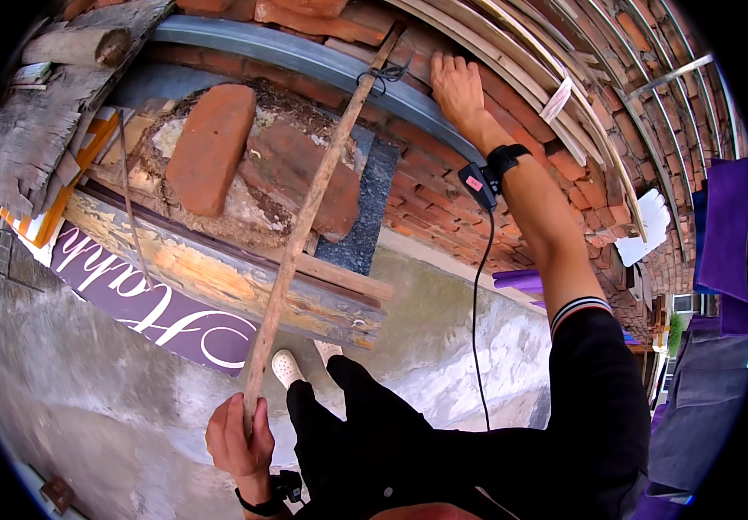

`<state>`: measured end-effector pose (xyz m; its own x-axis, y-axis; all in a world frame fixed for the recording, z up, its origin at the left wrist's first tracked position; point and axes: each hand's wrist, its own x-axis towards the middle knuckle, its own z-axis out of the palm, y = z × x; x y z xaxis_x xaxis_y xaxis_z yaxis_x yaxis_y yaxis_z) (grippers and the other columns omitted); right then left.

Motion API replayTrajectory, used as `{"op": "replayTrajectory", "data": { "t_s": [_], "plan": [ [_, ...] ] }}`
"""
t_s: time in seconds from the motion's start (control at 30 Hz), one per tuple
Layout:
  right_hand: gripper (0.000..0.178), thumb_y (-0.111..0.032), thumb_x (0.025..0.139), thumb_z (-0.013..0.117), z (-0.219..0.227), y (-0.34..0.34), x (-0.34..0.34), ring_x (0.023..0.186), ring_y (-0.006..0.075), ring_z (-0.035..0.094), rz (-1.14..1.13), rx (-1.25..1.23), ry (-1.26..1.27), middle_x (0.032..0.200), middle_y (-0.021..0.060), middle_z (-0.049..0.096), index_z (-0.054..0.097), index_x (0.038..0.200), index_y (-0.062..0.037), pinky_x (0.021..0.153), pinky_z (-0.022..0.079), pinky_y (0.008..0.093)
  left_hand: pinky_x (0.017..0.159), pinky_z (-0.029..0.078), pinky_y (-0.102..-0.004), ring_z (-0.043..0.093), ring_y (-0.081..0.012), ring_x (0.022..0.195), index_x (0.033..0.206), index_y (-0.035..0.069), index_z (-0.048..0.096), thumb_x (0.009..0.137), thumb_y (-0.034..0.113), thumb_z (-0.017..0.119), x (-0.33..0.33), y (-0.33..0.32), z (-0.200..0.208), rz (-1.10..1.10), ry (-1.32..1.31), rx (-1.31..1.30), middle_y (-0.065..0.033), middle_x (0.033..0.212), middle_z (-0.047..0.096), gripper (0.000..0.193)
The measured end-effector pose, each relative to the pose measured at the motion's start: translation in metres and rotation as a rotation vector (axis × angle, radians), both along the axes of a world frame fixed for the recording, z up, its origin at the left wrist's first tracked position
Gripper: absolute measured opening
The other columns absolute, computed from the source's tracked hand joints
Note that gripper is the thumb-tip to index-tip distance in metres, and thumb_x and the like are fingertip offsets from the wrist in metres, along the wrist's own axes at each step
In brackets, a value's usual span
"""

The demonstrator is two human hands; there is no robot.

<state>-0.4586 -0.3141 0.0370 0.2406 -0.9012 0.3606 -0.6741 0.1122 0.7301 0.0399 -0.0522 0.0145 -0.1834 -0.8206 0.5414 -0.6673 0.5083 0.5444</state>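
Observation:
My left hand (240,438) is closed around the lower end of a long wooden stick (303,225). The stick slants up and away to the right, across the bricks and a grey metal rail (292,54). Dark wire (383,76) is looped about it near its far end, by the rail. My right arm reaches far forward, and my right hand (458,87) rests on the brickwork just beyond the rail, its fingers spread slightly and bent at the tips. No object shows in that hand. Each wrist wears a black band with a small device.
Loose red bricks (211,149) lie on rubble left of the stick, above a weathered timber beam (192,260). A purple lettered board (149,316) lies below the beam. Thin wooden strips (513,56) lean at upper right. A black cable (476,321) hangs from my right wrist.

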Motion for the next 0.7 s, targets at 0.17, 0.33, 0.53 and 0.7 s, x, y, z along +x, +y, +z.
{"op": "replayTrajectory", "data": {
  "t_s": [0.17,0.33,0.53,0.7],
  "plan": [
    [0.028,-0.014,0.076,0.058,0.001,-0.013,-0.005,0.078,0.0249,0.059,-0.014,0.06,-0.002,0.081,0.0124,0.062,0.057,0.099,0.0023,0.065,0.045,0.0359,0.06,0.051,-0.034,0.063,-0.0295,0.071,0.097,-0.004,0.061,0.068,0.003,0.077,0.0,0.002,0.001,0.024,-0.005,0.018,-0.0154,0.083,0.064,0.034],
    [0.028,-0.013,0.075,0.056,-0.004,-0.012,-0.007,0.076,0.0263,0.06,0.039,0.022,-0.039,0.081,0.0151,0.063,0.058,0.096,0.0049,0.065,0.046,0.036,0.058,0.051,-0.0332,0.063,-0.0291,0.069,0.096,-0.004,0.062,0.068,0.002,0.077,0.001,0.0,0.002,0.029,0.022,0.024,-0.0164,0.083,0.064,0.033],
    [0.031,-0.013,0.071,0.059,-0.004,-0.013,-0.011,0.077,0.0287,0.06,0.092,0.005,-0.099,0.081,0.0174,0.063,0.057,0.096,0.0063,0.067,0.048,0.0379,0.058,0.051,-0.0326,0.063,-0.0289,0.068,0.095,-0.004,0.062,0.068,0.002,0.077,0.0,-0.002,0.005,0.057,0.029,0.051,-0.017,0.082,0.064,0.032],
    [0.029,-0.012,0.07,0.06,0.001,-0.011,-0.012,0.077,0.0291,0.06,0.108,0.057,-0.101,0.08,0.0178,0.063,0.058,0.094,0.0058,0.068,0.047,0.0384,0.058,0.051,-0.0326,0.063,-0.0289,0.068,0.095,-0.004,0.062,0.069,0.002,0.076,0.002,-0.003,0.009,0.055,0.035,0.079,-0.0178,0.082,0.064,0.031]
  ]
}}
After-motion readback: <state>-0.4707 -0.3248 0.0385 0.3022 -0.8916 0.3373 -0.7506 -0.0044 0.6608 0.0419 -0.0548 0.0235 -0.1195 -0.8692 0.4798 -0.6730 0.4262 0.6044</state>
